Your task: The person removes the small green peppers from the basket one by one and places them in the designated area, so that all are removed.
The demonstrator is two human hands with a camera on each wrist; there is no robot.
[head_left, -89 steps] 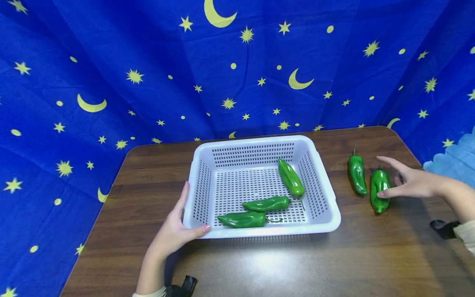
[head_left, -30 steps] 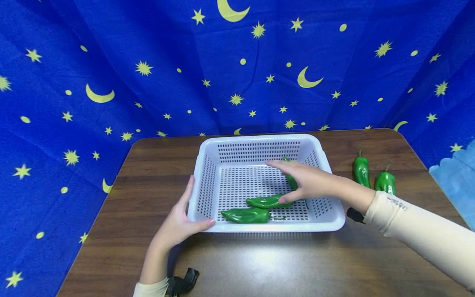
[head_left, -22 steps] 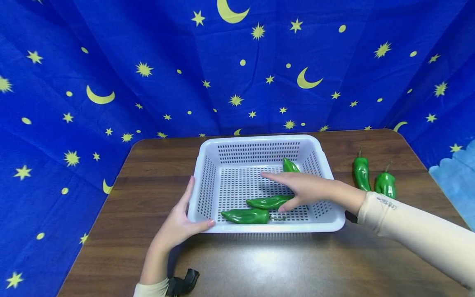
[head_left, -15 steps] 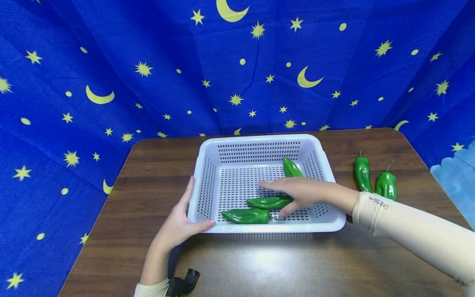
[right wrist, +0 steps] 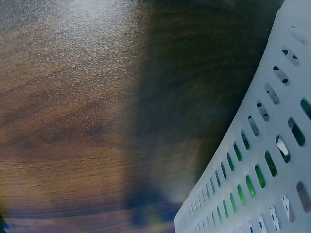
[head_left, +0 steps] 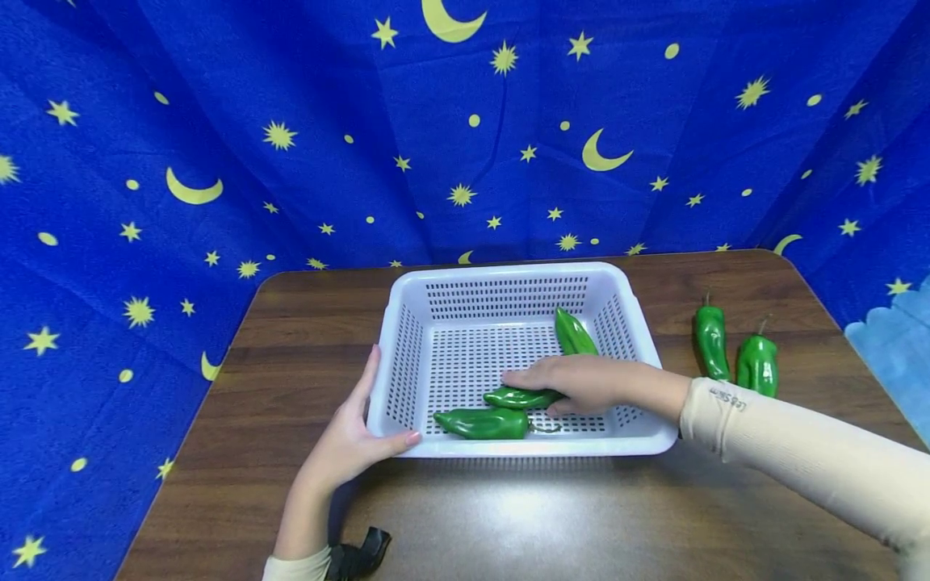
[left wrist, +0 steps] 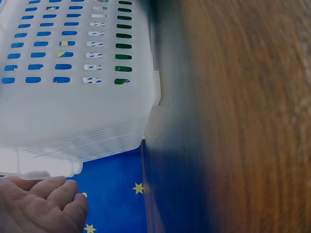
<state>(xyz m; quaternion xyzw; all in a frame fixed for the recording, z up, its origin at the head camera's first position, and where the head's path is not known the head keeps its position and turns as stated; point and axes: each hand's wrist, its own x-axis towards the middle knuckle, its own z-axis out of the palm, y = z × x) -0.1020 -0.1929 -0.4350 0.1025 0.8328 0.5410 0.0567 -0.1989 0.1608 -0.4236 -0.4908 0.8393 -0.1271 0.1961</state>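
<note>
My left hand (head_left: 347,442) grips the near left corner of a white plastic basket (head_left: 523,446), thumb over the front rim and fingers along the left side. In the left wrist view, its curled fingers (left wrist: 58,199) lie by the basket's rim. Inside the basket, my right hand (head_left: 581,381) holds the middle green pepper (head_left: 514,397), fingers over its far side and thumb on the near side. The hand covers its stem end. Another green pepper (head_left: 481,424) lies just in front, and a third (head_left: 574,331) lies at the back right of the basket.
Two more green peppers (head_left: 710,340) lie on the wooden table (head_left: 465,516) right of the basket, partly behind the right sleeve (head_left: 799,444). A blue star-patterned cloth (head_left: 407,121) hangs behind the table. The right wrist view shows the basket's slotted wall (right wrist: 257,141).
My right hand has come from the peppers on the right into the basket, then lowered and closed around the middle pepper. My left hand has kept its grip on the corner.
</note>
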